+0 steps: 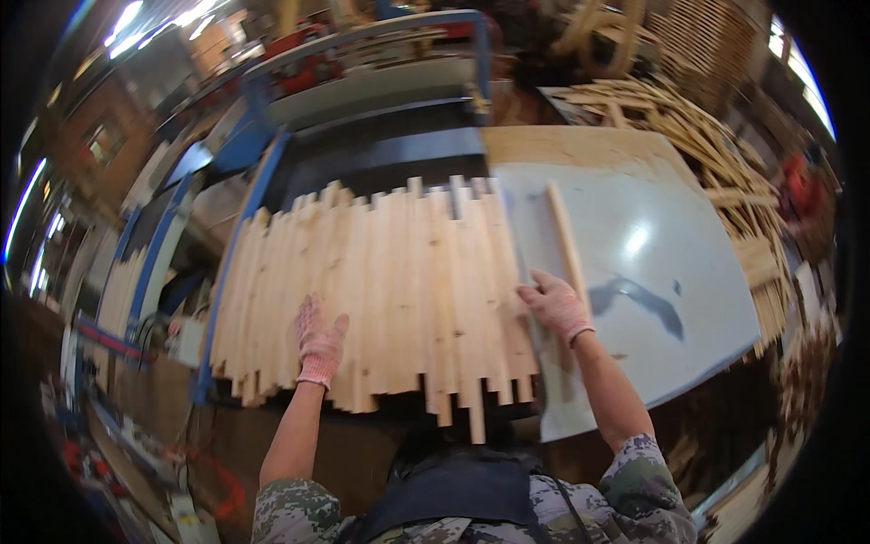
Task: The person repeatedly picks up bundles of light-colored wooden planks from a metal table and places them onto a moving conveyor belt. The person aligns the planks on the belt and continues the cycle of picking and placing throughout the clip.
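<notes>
1. Fingers (313, 317) of the left hand (319, 349), in a pink knit glove, lie flat and slightly spread on top of the wooden slats (381, 290); they press on the wood and grip nothing.
2. Fingers (535, 288) of the right hand (557, 308), gloved the same way, are loosely spread at the right edge of that row, touching the outermost slat where it meets the grey sheet (652, 263). Whether they curl around the slat's edge cannot be told.
3. Pale slats lie side by side under both hands, running away from the person, with uneven ends at the near and far sides. They number roughly twenty or more; an exact count is not possible.
4. One loose strip (566, 240) lies apart on the grey sheet, just beyond the right hand's fingertips.
5. Two gloved hands are in view, both the person's own, with camouflage sleeves (634, 480) at the lower edge.
6. A blue machine frame (263, 172) borders the slats on the left and far side.
7. A big heap of more strips (716, 154) sits to the right, well apart from both hands.
</notes>
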A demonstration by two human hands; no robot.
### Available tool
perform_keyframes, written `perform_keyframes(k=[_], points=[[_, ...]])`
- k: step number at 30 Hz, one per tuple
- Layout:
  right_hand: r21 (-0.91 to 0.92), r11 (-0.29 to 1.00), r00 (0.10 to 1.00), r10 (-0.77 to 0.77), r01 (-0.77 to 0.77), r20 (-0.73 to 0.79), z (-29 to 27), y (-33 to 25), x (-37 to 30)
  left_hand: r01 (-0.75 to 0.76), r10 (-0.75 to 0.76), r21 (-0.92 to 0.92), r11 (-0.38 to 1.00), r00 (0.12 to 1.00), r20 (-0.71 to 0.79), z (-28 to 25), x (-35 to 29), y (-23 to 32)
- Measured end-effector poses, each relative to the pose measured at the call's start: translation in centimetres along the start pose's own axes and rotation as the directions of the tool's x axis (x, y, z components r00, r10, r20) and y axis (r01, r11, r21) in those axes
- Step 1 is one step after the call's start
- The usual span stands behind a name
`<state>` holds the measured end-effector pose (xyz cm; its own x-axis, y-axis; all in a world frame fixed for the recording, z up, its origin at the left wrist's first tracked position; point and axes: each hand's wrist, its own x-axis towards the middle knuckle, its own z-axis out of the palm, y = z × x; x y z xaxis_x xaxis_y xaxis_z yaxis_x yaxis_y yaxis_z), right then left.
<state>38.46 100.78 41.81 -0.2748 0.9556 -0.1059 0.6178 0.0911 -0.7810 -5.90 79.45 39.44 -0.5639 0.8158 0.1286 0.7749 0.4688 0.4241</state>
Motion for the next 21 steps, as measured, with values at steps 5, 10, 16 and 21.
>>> perform_keyframes(k=[5, 10, 16, 21], points=[[0.205, 0.972, 0.988, 0.089, -0.114, 0.125, 3.1, 0.4, 1.4, 0.284, -0.216, 0.197, 0.938, 0.926, -0.309, -8.7, -1.1, -17.0], [0.374, 0.914, 0.984, 0.175, -0.156, -0.019, 3.7, 2.6, 1.3, 0.612, -0.430, 0.399, 0.683, 0.778, -0.458, -19.0, 0.8, -27.3], [-0.206, 0.978, 0.967, -0.038, -0.015, -0.250, 5.1, 0.6, -0.2, 0.568, -0.437, 0.522, 0.636, 0.823, -0.363, -21.6, 1.8, -35.1], [-0.429, 0.897, 0.957, -0.027, -0.104, -0.287, 3.8, -0.5, -2.8, 0.515, -0.323, 0.490, 0.704, 0.846, -0.424, -20.8, 1.1, -34.6]])
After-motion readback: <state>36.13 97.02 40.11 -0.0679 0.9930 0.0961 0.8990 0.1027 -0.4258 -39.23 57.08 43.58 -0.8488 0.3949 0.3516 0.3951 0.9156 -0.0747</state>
